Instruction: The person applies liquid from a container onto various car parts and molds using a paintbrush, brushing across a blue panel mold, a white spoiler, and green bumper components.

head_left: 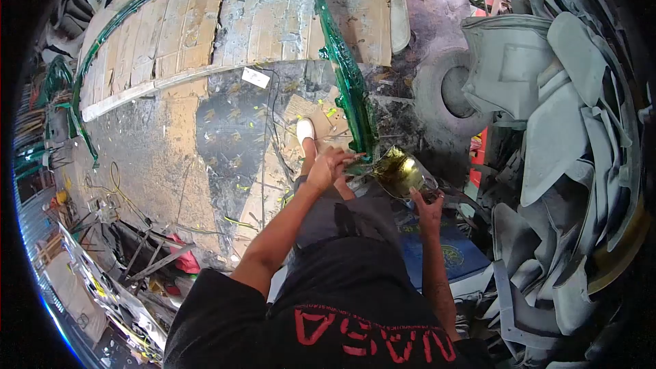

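Observation:
A long curved green part [348, 85], glossy and wet-looking, arches over cardboard and comes down to its lower end near my hands. My left hand [330, 169] is closed beside that end, with its fingers pinched together; what they hold is too small to make out. My right hand [428, 203] grips the lower right edge of a clear container [403, 174] with yellowish liquid inside. The container is tilted, its mouth side toward the green part's end.
Cardboard sheets [184, 27] lie under the arch. A dusty tire [454, 85] and stacked grey panels [567, 123] stand on the right. A blue box [444, 249] is beside my right forearm. A white card [256, 77] and a yellow cord [116, 184] lie on the floor.

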`<state>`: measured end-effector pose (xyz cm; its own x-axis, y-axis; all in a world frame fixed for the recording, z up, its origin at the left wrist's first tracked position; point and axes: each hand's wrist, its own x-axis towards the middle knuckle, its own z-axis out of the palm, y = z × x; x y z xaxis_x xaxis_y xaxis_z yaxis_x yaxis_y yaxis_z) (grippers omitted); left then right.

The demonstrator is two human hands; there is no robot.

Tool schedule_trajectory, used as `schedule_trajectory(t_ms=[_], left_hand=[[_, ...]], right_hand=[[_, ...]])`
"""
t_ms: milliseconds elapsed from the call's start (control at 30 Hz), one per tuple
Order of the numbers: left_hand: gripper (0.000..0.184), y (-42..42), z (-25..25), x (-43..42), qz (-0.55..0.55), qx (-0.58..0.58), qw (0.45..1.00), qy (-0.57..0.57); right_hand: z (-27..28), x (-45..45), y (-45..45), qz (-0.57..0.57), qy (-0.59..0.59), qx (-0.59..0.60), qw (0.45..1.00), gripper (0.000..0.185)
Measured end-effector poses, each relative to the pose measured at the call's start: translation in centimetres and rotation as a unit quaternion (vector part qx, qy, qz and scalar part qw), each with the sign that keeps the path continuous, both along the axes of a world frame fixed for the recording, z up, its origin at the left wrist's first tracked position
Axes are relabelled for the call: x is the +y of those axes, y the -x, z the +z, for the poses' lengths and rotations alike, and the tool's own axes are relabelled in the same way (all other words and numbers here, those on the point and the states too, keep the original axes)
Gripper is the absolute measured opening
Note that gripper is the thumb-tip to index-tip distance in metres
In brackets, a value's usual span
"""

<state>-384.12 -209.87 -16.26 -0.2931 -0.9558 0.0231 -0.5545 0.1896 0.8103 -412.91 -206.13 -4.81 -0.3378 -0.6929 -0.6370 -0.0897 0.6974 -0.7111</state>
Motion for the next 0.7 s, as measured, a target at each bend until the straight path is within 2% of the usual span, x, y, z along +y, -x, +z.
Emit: schedule_trajectory(t_ms=[33, 167, 233, 267, 333, 367, 500, 567, 667, 700], left_hand=[[0.028, -0.7, -0.3, -1.1, -0.009, 0.036, 0.999, -0.007], [0.022, -3.6, 0.1, -6.1, -0.001, 0.028, 0.998, -0.048], [0.019, -4.6, 1.4, -7.8, 0.077, 0.049, 0.995, 0.032], [0.019, -4.5, 2.4, -7.9, 0.076, 0.049, 0.995, 0.032], [0.016, -4.0, 4.3, -7.3, 0.174, 0.055, 0.983, 0.028], [0.014, -3.3, 4.7, -6.3, 0.183, 0.049, 0.981, 0.036], [0.014, -0.6, 3.2, -2.3, 0.119, 0.055, 0.991, 0.019], [0.013, -0.1, 2.7, -1.7, 0.05, 0.061, 0.996, -0.035], [0.013, -1.3, 1.6, -3.8, 0.065, 0.048, 0.994, -0.075], [0.014, -2.0, -0.6, -4.8, 0.058, 0.061, 0.996, -0.021]], right_hand=[[0.1, 0.0, -0.1, -0.007, -0.004, 0.002, 1.0, 0.084], [0.9, -0.3, 0.0, 0.003, -0.022, 0.018, 1.0, 0.086], [1.1, -0.3, 0.0, 0.0, -0.024, 0.026, 0.999, 0.086], [0.6, 0.0, 0.4, -0.002, -0.024, 0.027, 0.999, 0.086], [-0.6, 0.5, 1.1, -0.007, -0.003, 0.008, 1.0, 0.084], [-0.9, 0.7, 1.3, -0.008, -0.002, 0.008, 1.0, 0.084], [0.5, 0.7, 0.6, -0.038, 0.002, 0.006, 0.999, 0.08], [0.8, 0.6, 0.5, -0.041, -0.003, -0.001, 0.999, 0.08], [0.7, 0.8, 0.6, -0.04, 0.019, 0.018, 0.999, 0.08], [1.1, 0.7, 0.6, -0.026, -0.003, 0.021, 0.999, 0.081]])
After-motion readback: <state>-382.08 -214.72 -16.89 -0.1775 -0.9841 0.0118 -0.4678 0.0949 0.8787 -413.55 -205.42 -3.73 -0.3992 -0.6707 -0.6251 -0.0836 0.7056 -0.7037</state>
